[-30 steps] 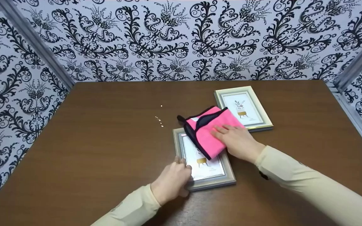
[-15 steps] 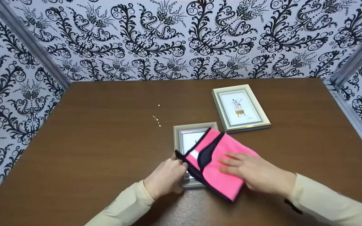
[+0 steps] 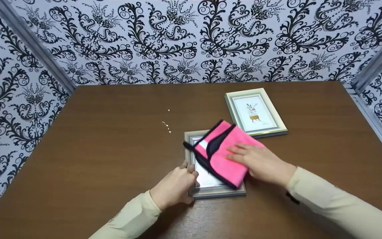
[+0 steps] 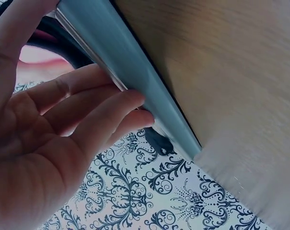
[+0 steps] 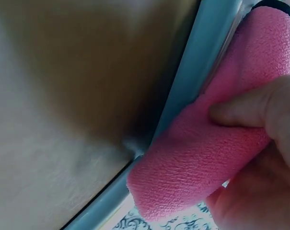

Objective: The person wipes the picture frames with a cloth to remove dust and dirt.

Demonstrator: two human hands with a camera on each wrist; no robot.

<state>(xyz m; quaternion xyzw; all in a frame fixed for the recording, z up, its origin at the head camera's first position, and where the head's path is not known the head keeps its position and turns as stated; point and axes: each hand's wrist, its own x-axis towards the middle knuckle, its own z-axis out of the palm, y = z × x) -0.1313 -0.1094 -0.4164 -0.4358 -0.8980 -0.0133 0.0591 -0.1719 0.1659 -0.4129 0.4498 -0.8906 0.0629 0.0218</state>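
A framed picture (image 3: 211, 192) lies flat on the brown table, partly covered by a folded pink cloth (image 3: 227, 166) with black edging. At the frame's left side, my left hand (image 3: 175, 186) holds its edge; in the left wrist view the fingertips (image 4: 135, 98) lie on the grey moulding. My right hand (image 3: 264, 162) holds the cloth flat over the glass, fingers spread on top. The right wrist view shows its thumb (image 5: 240, 110) pressing into the folded pink pile beside the frame's side (image 5: 183, 81). Most of the picture is hidden beneath the cloth.
A second framed picture (image 3: 256, 113), cream-edged with a potted plant print, lies behind to the right, close to the cloth. Small pale marks (image 3: 167, 126) show on the table (image 3: 111, 139) left of it. Patterned walls (image 3: 191, 39) enclose the table's back and sides.
The cloth and my right hand came toward me over the frame, then went back up partway. My left hand stays at the frame's left edge.
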